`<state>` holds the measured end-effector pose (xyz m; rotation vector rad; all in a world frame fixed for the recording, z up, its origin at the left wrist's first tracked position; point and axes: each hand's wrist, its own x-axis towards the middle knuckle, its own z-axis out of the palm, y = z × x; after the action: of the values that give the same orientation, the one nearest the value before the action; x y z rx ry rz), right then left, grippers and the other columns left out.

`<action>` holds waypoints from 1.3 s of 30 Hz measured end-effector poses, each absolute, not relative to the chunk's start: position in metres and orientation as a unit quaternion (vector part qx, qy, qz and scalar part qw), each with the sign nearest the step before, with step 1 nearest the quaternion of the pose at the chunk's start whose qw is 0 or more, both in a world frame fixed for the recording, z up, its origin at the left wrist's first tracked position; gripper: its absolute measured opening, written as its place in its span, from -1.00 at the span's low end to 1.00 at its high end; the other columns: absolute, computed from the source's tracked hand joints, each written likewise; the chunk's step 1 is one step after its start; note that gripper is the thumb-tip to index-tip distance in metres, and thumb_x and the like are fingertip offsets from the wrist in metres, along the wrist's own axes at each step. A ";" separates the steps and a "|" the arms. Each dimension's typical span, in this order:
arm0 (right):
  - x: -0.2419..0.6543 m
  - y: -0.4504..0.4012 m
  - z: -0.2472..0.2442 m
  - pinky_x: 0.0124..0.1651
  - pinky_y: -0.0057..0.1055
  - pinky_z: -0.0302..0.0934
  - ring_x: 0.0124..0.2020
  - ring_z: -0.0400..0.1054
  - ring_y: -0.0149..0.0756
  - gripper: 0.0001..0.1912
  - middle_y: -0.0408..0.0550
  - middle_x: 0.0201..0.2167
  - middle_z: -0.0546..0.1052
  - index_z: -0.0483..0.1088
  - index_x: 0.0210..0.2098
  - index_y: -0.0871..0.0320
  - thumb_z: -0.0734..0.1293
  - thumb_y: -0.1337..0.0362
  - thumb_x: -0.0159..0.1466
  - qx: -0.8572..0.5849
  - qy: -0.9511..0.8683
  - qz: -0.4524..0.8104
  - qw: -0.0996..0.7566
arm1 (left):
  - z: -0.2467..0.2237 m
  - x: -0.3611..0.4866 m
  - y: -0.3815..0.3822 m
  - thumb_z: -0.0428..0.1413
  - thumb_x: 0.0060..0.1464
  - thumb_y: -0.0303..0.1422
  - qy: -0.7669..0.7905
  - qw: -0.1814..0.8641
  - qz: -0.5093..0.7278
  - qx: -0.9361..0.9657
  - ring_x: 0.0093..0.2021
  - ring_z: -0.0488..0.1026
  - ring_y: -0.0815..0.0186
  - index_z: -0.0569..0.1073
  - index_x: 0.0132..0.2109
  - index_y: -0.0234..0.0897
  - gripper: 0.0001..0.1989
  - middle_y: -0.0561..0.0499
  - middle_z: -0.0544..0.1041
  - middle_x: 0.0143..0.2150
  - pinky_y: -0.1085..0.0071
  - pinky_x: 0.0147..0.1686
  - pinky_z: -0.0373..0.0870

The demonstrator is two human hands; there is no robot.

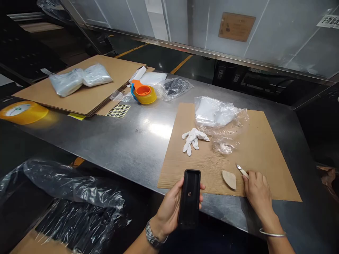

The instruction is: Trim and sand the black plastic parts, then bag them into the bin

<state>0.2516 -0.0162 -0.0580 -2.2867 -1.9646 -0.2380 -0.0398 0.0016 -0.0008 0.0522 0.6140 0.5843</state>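
My left hand is closed around a long black rectangular tray-like part, its hollow side facing up and a small hole near its middle. This part is held in front of the table's near edge. At the right, my right hand rests low over the cardboard sheet, fingers closed on a small knife with a pale handle and a short metal blade. Between the two hands lies a wedge-shaped beige block. Farther back is a crumpled white glove.
Clear plastic bags lie on the cardboard's far part. Left on the metal table are a tape dispenser, a sticker sheet, stacked cardboard with wrapped packets, and a yellow tape roll. A plastic-lined box of black parts stands lower left.
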 end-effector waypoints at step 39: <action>0.114 -0.076 0.026 -0.48 -0.42 0.13 -0.52 0.22 -0.35 -0.65 -0.06 -0.53 0.33 0.31 0.04 0.28 0.16 0.33 0.28 -0.548 -0.827 0.012 0.123 | 0.020 -0.037 0.007 -0.11 0.14 -0.12 0.418 0.762 0.494 -0.019 -0.49 0.42 0.36 0.51 -0.32 -0.42 -0.53 -0.08 0.52 -0.45 0.45 -0.41 0.40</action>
<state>0.1143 -0.0765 0.0256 -1.6000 -2.4131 0.0364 -0.0365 0.0074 0.0201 -0.0414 0.9102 1.0745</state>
